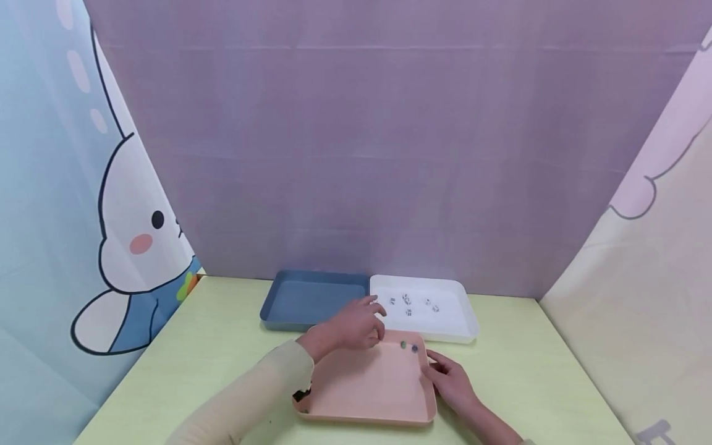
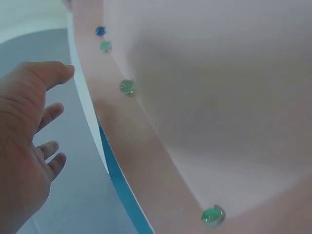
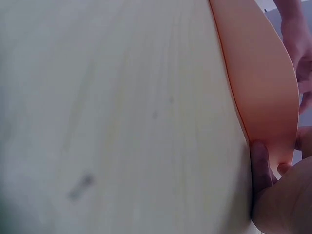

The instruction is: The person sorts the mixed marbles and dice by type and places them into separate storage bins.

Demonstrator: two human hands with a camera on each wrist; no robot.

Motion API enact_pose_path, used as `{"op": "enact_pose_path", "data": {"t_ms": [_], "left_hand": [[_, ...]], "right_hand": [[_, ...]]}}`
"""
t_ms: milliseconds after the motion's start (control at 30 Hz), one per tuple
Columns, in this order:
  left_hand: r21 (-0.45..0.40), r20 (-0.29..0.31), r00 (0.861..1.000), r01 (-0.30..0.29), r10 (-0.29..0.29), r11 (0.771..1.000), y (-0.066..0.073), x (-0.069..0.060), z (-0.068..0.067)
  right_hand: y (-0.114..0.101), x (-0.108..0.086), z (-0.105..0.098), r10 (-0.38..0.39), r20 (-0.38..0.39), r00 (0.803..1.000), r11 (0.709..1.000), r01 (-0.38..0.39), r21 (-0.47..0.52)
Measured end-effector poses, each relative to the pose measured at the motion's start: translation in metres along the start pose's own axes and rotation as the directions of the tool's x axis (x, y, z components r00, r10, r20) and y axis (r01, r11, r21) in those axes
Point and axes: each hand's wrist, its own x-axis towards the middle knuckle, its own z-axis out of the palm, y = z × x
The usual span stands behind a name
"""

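Observation:
My left hand (image 1: 356, 322) hovers over the far rim of the pink tray (image 1: 364, 389), fingers apart and loosely bent. The left wrist view shows that hand (image 2: 22, 126) beside the tray wall, holding nothing. Along this wall lie a blue marble (image 2: 100, 31), a green marble (image 2: 106, 47) and another green one (image 2: 127, 87); a further green marble (image 2: 213, 216) sits in a corner. With my right hand (image 1: 453, 383) I grip the tray's right side. In the right wrist view, fingers of the right hand (image 3: 287, 200) curl under the tray edge (image 3: 258, 73).
Behind the pink tray stand a dark blue tray (image 1: 311, 303) and, right of it, a white tray (image 1: 450, 324) with several small clear pieces (image 1: 408, 312). A purple cloth (image 1: 361, 154) hangs behind the table. A dark patch (image 1: 301, 394) shows at the pink tray's left side.

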Motion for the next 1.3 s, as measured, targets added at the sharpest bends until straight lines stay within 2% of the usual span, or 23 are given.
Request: {"op": "enact_pose_path", "data": {"t_ms": [133,233,433,667,867,1100,1300], "left_hand": [[0.128,0.071,0.997,-0.025,0.016,0.991,0.001,-0.005,0.002],[0.201,0.096,0.995,-0.03,0.011,0.979,0.0,-0.006,0.007],[0.234,0.107,0.994,-0.032,0.007,0.972,-0.002,-0.007,0.014],[0.33,0.115,0.993,-0.035,-0.004,0.943,-0.004,-0.005,0.019],[0.369,0.11,0.994,-0.034,-0.008,0.929,-0.008,0.001,0.025],[0.378,0.121,0.993,-0.05,0.005,0.924,-0.014,0.004,0.032],[0.372,0.089,0.995,-0.067,0.036,0.926,-0.014,0.005,0.031]], "right_hand": [[-0.002,0.0,0.001,0.0,0.002,1.0,1.0,0.0,0.006],[-0.002,0.002,0.002,0.013,0.006,1.0,1.0,-0.013,0.014],[-0.003,0.005,0.003,0.005,0.018,1.0,1.0,-0.005,0.01],[-0.004,0.005,0.004,-0.005,0.025,1.0,1.0,0.004,0.026],[-0.007,0.003,0.0,0.016,0.07,0.997,0.999,-0.018,0.026],[-0.011,0.002,-0.006,0.038,0.186,0.982,0.993,-0.057,0.099],[-0.01,0.002,-0.008,0.044,0.196,0.98,0.992,-0.065,0.104]]}}
